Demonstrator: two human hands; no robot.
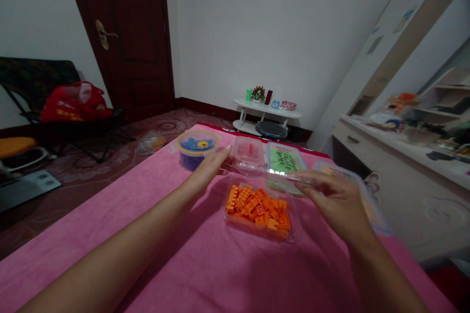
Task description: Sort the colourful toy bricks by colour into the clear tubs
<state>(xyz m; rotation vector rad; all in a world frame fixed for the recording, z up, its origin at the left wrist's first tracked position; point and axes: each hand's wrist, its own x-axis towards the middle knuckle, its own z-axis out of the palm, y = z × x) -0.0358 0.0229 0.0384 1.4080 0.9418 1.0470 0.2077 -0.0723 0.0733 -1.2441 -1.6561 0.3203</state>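
Both hands grip a clear plastic lid (253, 171) by its opposite ends. My left hand (216, 160) is closed on its left end, the fingers partly hidden. At the right end, my right hand (336, 195) pinches it between thumb and fingers. Just below and nearer to me, an uncovered clear plastic box (238, 227) full of orange building bricks (259, 208) sits on the pink cloth (157, 254). The lid is tilted and apart from the bricks.
Behind the hands stand a round tub (191, 159) with blue pieces, a pinkish lidded box (247, 149) and a green-filled box (284, 156). A larger container (374, 205) lies at the right. Beyond are a white stand (268, 110), a door (128, 34) and a cabinet (396, 186).
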